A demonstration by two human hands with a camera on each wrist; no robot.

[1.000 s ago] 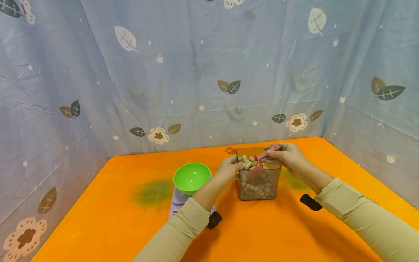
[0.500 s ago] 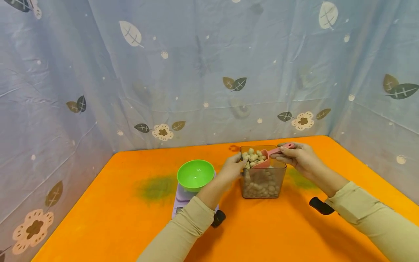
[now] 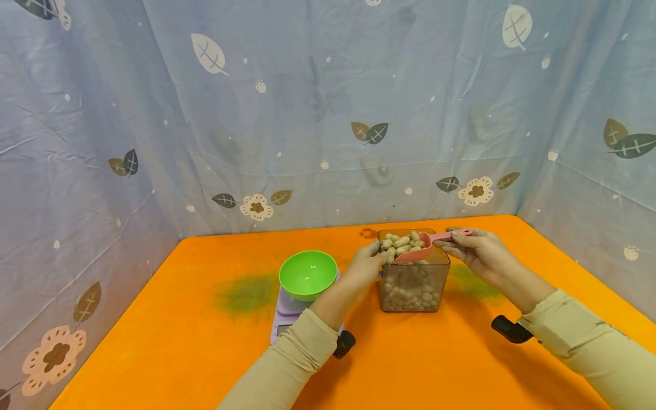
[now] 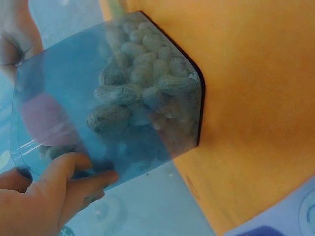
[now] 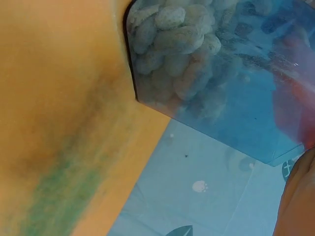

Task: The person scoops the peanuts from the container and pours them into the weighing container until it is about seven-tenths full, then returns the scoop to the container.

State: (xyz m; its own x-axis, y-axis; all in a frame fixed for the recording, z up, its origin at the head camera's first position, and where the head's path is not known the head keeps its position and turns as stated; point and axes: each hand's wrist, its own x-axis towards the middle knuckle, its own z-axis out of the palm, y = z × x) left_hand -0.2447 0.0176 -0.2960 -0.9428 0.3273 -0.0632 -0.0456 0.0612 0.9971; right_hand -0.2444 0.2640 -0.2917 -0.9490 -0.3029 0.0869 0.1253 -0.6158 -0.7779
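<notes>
Left hand: fingers bent, gripping the left wall of a smoky, see-through container. Right hand: thumb and fingers pinch the handle of a pink scoop. Container stands upright on the orange table, partly filled with peanuts. Scoop slants in its mouth, peanuts heaped against it.

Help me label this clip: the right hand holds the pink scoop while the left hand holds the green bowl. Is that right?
Not quite: in the head view, the left hand holds the see-through box of peanuts, not the green bowl. The right hand does hold the pink scoop.
</notes>
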